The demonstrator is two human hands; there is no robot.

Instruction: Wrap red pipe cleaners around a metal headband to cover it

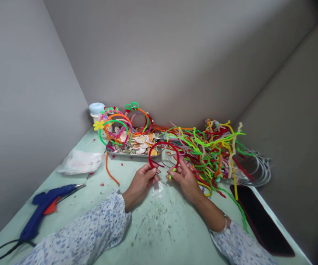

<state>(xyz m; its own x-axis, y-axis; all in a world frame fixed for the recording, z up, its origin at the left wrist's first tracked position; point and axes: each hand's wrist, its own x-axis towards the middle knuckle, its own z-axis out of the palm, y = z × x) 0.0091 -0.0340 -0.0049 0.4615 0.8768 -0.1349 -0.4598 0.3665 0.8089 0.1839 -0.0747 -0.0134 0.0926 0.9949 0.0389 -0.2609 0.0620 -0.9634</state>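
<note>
A red fuzzy headband (pixel 164 143) stands upright as an arch between my two hands. My left hand (pixel 142 182) pinches its left lower end. My right hand (pixel 185 181) has its fingers closed round the right lower end, where a short yellow-green fuzzy piece (pixel 172 173) shows at the fingertips. Just behind the headband, a metal tray (pixel 131 153) holds shells and small stones, and finished-looking colourful headbands (pixel 117 121) rest on it. A large tangle of coloured pipe cleaners (pixel 205 147) lies beyond my right hand.
A blue glue gun (pixel 41 209) lies on the pale green table (pixel 153 228) at the left, below a clear plastic bag (pixel 81 162). A dark phone-like slab (pixel 261 221) and coiled grey wire (pixel 258 171) are at the right. A blue-lidded container (pixel 96 108) stands at the back left.
</note>
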